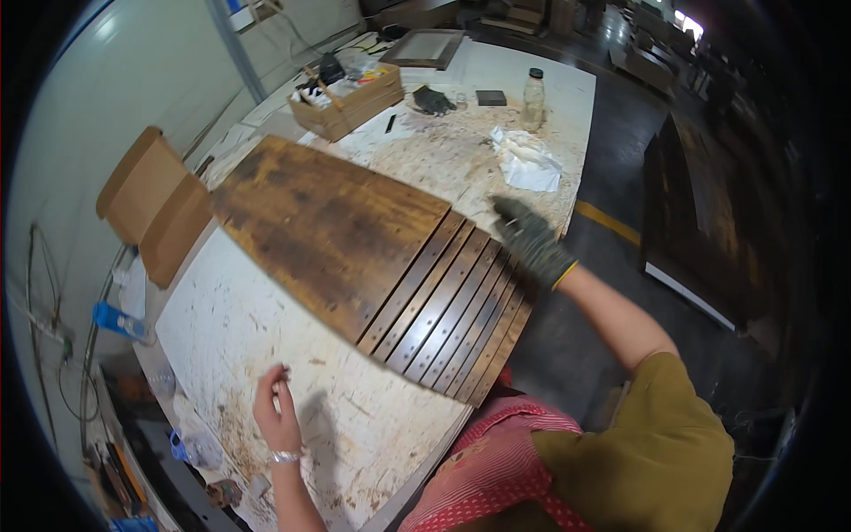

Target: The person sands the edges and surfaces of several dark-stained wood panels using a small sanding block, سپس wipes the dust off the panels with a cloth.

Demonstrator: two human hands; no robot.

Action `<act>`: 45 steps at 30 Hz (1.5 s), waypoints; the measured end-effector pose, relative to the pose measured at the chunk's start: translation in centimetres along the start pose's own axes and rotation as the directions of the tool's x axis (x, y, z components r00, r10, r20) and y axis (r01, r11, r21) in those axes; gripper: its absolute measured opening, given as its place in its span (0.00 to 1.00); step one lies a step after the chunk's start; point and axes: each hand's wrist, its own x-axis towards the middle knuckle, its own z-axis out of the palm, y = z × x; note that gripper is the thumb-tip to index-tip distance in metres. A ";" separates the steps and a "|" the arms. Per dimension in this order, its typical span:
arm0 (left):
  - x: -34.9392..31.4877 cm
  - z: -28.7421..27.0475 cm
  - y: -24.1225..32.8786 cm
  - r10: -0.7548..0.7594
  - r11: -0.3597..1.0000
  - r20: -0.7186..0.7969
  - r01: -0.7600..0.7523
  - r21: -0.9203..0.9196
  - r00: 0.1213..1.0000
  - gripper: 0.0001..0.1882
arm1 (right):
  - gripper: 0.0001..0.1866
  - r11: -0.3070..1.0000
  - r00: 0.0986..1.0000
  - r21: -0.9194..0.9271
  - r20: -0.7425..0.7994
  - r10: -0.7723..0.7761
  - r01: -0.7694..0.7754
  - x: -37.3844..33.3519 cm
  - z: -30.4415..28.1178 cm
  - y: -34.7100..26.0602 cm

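Note:
A large brown-stained wooden panel (328, 226) lies at an angle across the white table, its surface blotched dark. At its right end several narrow wooden slats (443, 306) lie side by side, with small dark holes near their ends. My right hand (532, 239), in a dark grey-green glove, is over the far end of the slats; blur hides how its fingers are set. My bare left hand (278, 412) is above the white table top, left of the slats and apart from them. Its fingers are curled together, and a small dark bit shows at the fingertips.
The stained white table (222, 310) carries an open cardboard box (160, 208) at left, a filled carton (355, 102), a dark glove (433, 100), a dark block (490, 97), a capped bottle (534, 99) and crumpled white paper (526, 161). Dark wooden panels (722, 222) stand at right.

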 end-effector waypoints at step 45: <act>17.4 11.2 -2.4 0.032 0.717 0.297 -0.229 0.658 0.954 0.27 | 0.20 0.914 0.893 0.038 0.199 -0.403 0.404 4.7 8.7 0.1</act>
